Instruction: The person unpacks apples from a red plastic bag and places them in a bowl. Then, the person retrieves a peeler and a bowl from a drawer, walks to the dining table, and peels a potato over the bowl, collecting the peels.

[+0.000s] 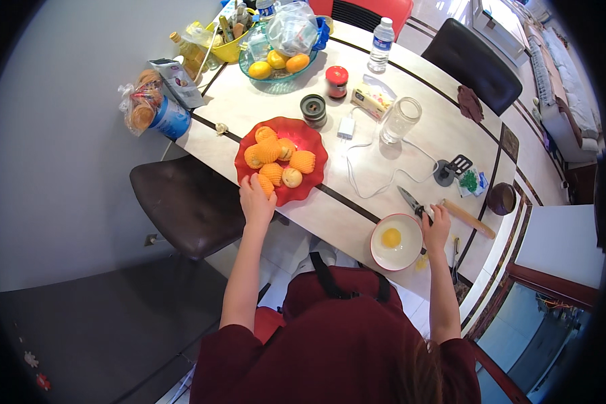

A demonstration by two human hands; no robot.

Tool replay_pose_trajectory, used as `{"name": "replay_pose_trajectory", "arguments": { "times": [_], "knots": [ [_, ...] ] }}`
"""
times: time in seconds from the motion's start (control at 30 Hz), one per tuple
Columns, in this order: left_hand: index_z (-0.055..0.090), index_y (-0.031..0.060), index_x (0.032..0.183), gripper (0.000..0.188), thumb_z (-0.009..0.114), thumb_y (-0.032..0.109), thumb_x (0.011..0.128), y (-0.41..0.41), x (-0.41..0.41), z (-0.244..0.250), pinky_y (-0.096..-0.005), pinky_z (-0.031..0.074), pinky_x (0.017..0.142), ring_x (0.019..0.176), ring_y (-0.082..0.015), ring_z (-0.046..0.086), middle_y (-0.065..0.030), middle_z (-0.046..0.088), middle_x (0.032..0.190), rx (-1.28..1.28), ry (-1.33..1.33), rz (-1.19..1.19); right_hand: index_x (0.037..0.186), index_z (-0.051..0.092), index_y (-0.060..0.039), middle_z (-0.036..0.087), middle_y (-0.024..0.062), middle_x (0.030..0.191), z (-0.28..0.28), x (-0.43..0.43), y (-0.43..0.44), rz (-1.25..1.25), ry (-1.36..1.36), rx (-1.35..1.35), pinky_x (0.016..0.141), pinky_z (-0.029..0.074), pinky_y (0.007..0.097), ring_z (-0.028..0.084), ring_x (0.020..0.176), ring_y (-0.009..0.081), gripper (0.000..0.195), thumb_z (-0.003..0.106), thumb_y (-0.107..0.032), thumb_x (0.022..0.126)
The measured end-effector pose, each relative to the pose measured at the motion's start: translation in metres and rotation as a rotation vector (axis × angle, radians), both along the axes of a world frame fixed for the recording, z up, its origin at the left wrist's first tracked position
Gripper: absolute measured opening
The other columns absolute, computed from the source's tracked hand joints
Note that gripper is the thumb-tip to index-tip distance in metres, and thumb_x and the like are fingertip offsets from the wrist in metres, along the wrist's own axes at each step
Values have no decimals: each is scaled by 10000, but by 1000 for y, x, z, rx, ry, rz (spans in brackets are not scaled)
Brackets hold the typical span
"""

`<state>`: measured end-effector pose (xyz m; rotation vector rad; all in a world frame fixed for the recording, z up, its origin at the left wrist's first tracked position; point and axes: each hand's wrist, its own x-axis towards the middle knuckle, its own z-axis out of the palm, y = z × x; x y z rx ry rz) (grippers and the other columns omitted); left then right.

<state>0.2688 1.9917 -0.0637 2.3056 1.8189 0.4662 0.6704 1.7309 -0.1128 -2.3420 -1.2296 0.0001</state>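
My left hand (258,203) is at the near edge of a red wavy-rimmed plate (315,188), its thumb and fingers around a fruit in an orange foam net (265,185). Several more netted fruits (269,150) and a bare pale round fruit (292,178) lie on that plate. My right hand (437,230) is beside a white bowl (403,256) holding a raw egg yolk (391,238). Under its fingertips lies the handle of a knife (410,200), the blade pointing away. Something small and whitish shows by the fingers; whether they grip it or the handle is unclear.
Right of the knife are a wooden rolling pin (469,219), a peeler (455,252) and a brown cup (501,198). Farther back stand an open glass jar (401,121), a white cable (384,188), lidded jars (337,82), a water bottle (381,46) and a fruit bowl (292,73).
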Motion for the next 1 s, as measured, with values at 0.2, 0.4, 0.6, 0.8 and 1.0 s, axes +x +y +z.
{"name": "replay_pose_trajectory", "arguments": {
  "times": [0.2,0.4,0.6,0.8,1.0],
  "knots": [
    [452,9,1170,605,766,250,712,21,-11,0,-450,478,853,967,-400,589,-234,587,1072,-185,40,-60,1119,608,-31,591,157,1141,62,-54,57,126,131,176,870,458,384,579,1027,318,308,657,-88,820],
    [442,-7,1160,599,762,267,735,9,-5,10,-433,472,871,1032,-394,576,-258,576,1092,-485,-328,-136,1214,539,-64,609,133,1056,70,-171,174,590,546,-34,795,496,391,603,962,302,412,653,-187,837],
    [443,-13,1230,657,769,269,735,8,-13,-9,-430,435,933,1101,-384,510,-219,519,1143,-357,-303,-163,1098,551,-94,630,126,871,10,-250,262,531,155,-263,680,527,411,652,805,304,386,674,-311,804],
    [456,-22,1215,639,766,258,732,8,-3,-4,-423,437,924,1090,-382,515,-211,532,1137,-343,-308,-142,1120,562,-131,609,150,922,12,-250,268,462,317,-272,670,531,431,654,749,334,387,681,-313,800],
    [481,7,1204,633,777,206,680,15,28,-3,-428,405,932,1095,-336,518,-184,552,1118,-200,-180,-327,1169,554,-104,566,182,1011,63,-206,238,335,541,-53,781,499,432,605,926,362,392,670,-231,816]
  ]
}}
